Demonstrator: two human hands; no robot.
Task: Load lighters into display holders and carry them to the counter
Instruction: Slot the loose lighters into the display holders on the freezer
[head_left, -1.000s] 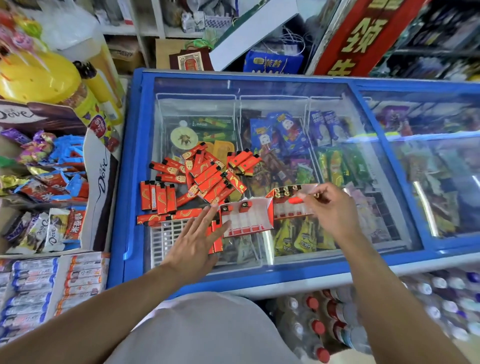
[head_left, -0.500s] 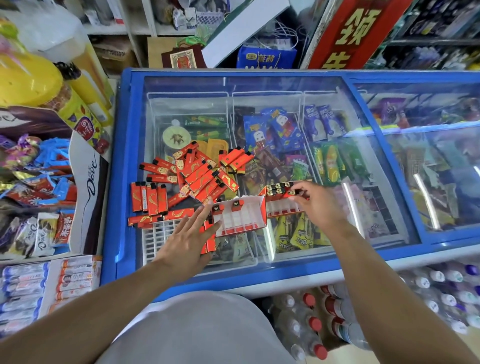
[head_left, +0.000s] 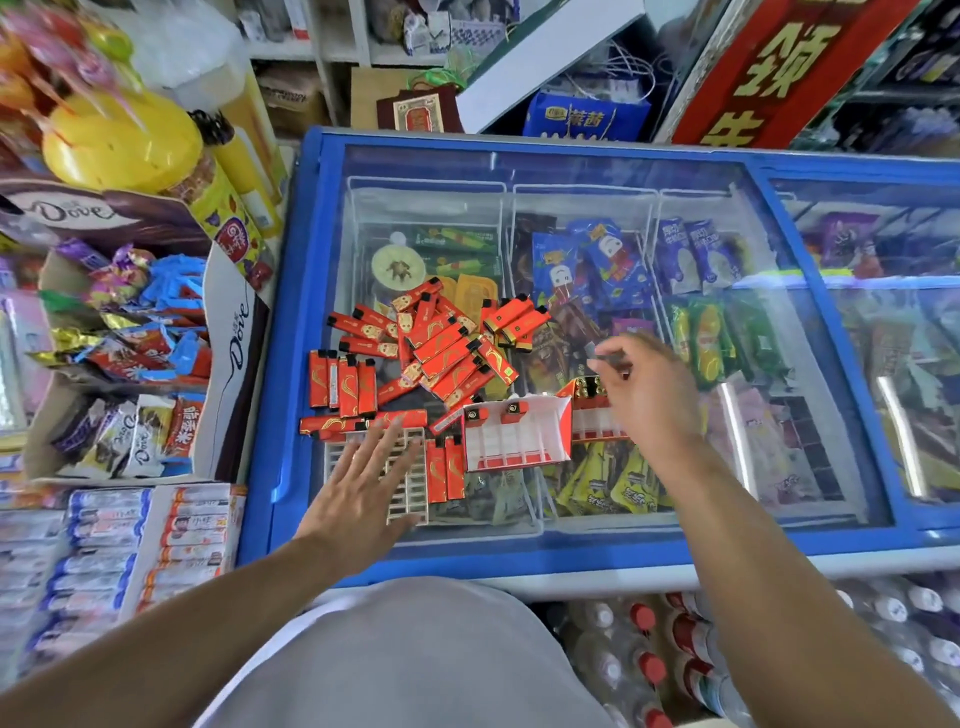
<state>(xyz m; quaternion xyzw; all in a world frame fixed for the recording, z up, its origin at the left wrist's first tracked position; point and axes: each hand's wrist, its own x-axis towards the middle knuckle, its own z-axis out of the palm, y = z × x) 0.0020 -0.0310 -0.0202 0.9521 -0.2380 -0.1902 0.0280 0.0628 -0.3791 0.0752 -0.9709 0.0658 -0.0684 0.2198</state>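
Several red lighters (head_left: 441, 348) lie in a loose pile on the glass lid of the freezer (head_left: 291, 364). A short row of them (head_left: 343, 384) lies at the left, and two more (head_left: 444, 467) lie beside the red and white display holder (head_left: 514, 441). That holder has two lighters in its top slots. A second holder (head_left: 592, 415) sits to its right with several lighters along its top, partly hidden by my right hand (head_left: 649, 395). That hand hovers above it, fingers loosely bent and holding nothing. My left hand (head_left: 363, 478) lies flat with spread fingers on the glass, left of the first holder.
A Dove carton of sweets (head_left: 234, 353) and a yellow jar (head_left: 119, 140) stand left of the freezer. Packed snack sticks (head_left: 130, 545) fill the lower left. Water bottles (head_left: 649, 649) stand under the freezer's front edge. Ice creams show under the glass.
My right hand carried a lighter to the second holder and has come up empty. My left hand has slid left, away from the first holder's edge.
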